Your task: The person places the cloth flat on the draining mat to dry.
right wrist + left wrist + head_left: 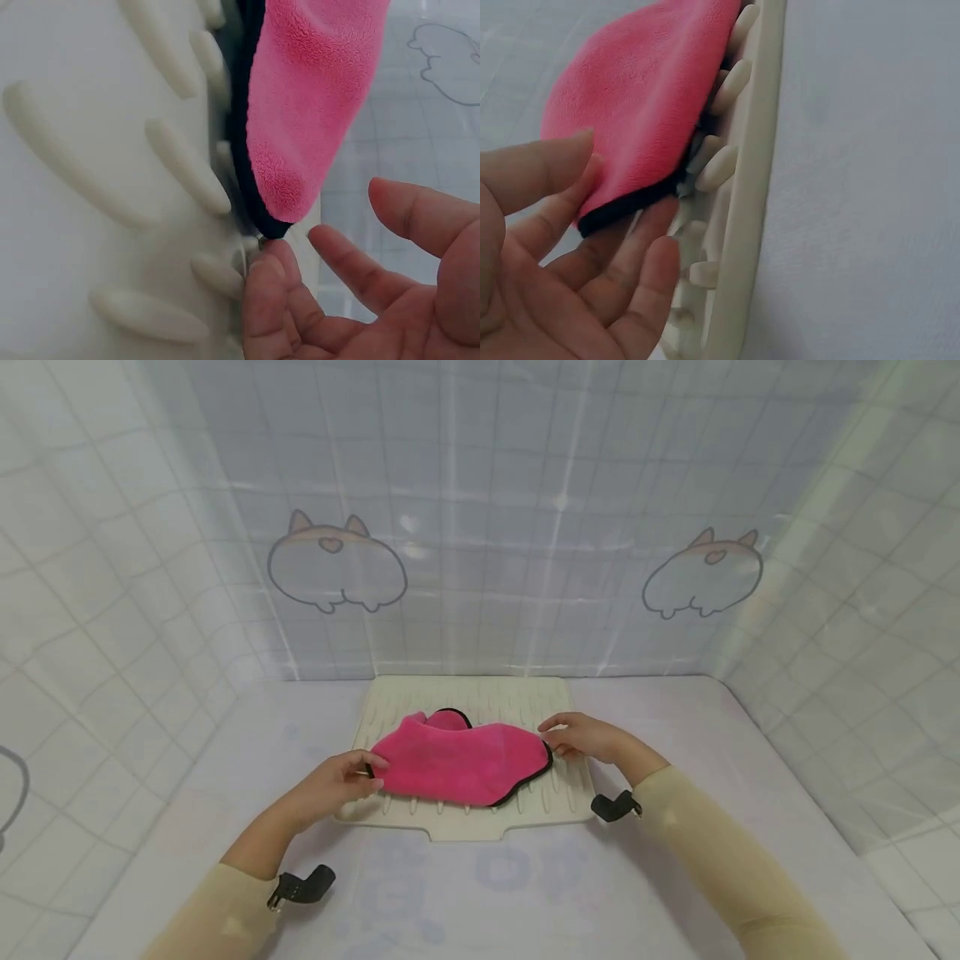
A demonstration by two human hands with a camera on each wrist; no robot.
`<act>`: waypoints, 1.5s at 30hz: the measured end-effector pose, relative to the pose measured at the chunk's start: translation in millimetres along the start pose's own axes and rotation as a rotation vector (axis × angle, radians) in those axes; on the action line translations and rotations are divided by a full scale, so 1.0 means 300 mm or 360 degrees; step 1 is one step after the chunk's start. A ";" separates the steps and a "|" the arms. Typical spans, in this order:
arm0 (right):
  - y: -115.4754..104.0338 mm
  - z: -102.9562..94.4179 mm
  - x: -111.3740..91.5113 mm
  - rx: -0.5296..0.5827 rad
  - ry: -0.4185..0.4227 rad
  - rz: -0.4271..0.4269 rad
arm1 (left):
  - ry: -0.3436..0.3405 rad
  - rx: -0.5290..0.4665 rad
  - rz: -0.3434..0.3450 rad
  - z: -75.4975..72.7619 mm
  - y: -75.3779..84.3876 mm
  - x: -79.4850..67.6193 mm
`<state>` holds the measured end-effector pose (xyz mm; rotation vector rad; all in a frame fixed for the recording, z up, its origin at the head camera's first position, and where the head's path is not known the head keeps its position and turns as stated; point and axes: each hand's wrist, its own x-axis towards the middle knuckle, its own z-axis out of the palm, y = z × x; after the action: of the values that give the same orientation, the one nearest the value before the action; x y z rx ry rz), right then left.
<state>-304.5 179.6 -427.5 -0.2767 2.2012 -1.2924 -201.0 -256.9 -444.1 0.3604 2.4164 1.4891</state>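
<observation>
A bright pink plush cloth (457, 764) with black edging lies loosely folded on a cream ridged draining mat (465, 831). At its left end is my left hand (337, 789), its fingers and thumb spread about the black-edged corner. In the left wrist view, fingers (656, 281) reach by that edge and the thumb stands apart from them. My right hand (585, 737) is at the cloth's right end. The right wrist view shows its fingertips (274, 262) touching or just below the tip of the cloth (300, 150), with the thumb well apart.
The mat's raised ridges (180, 161) stand up around the cloth. A pale tabletop cover (465, 902) lies under the mat, with faint printing. Pale tiled-pattern sheets (517, 527) rise at the back and both sides. Each wrist carries a black camera mount (303, 887).
</observation>
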 end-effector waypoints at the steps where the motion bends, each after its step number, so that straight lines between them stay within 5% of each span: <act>1: -0.004 0.004 0.003 0.0029 0.0017 0.0003 | 0.0022 0.0012 0.0010 0.001 0.001 0.001; 7: -0.010 0.029 0.040 0.0314 0.0062 0.0038 | 0.0223 0.0057 0.0033 0.019 -0.001 0.011; 17: -0.005 0.047 0.079 0.0705 -0.0121 0.0019 | 0.0488 0.0057 0.0054 0.043 0.004 0.031; 24: -0.032 0.035 0.054 0.0992 -0.0358 -0.0394 | 0.0504 0.0091 0.0017 0.029 0.020 0.036; 27: -0.055 0.023 0.037 0.1027 -0.0340 -0.0583 | 0.0486 0.0102 -0.0012 0.021 0.031 0.043; 31: -0.085 0.004 0.018 0.0929 -0.0142 -0.0793 | 0.0503 0.0121 0.0001 0.006 0.048 0.061; 37: -0.110 -0.012 -0.021 0.0470 0.0232 -0.0890 | 0.0507 0.0186 0.0104 -0.014 0.069 0.095; 41: -0.082 -0.014 -0.057 0.0044 0.0262 -0.0830 | 0.0420 0.0324 0.0169 -0.022 0.073 0.111; 45: -0.030 -0.004 -0.069 -0.0289 0.0135 -0.0659 | 0.0274 0.0419 0.0110 -0.029 0.073 0.124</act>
<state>-289.2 185.1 -411.9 -0.7961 2.4220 -1.3299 -237.3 -241.3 -424.6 0.3882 2.7729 1.2765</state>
